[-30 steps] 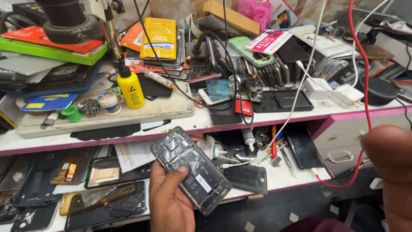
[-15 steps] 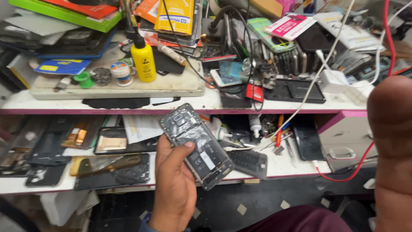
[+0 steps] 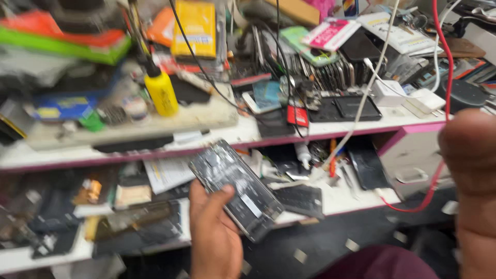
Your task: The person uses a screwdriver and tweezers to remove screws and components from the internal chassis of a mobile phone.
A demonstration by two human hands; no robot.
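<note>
My left hand (image 3: 214, 235) holds an opened smartphone (image 3: 236, 188), back cover off, internals facing up, tilted with its lower end toward the right; thumb lies across its left edge. My right hand (image 3: 473, 191) is raised at the frame's right edge, blurred, holding nothing visible. Behind: cluttered white workbench with pink edging (image 3: 330, 135), a yellow squeeze bottle (image 3: 161, 93) on the upper level, a red cable (image 3: 448, 62) hanging down at right, a white cable (image 3: 369, 85) beside it.
</note>
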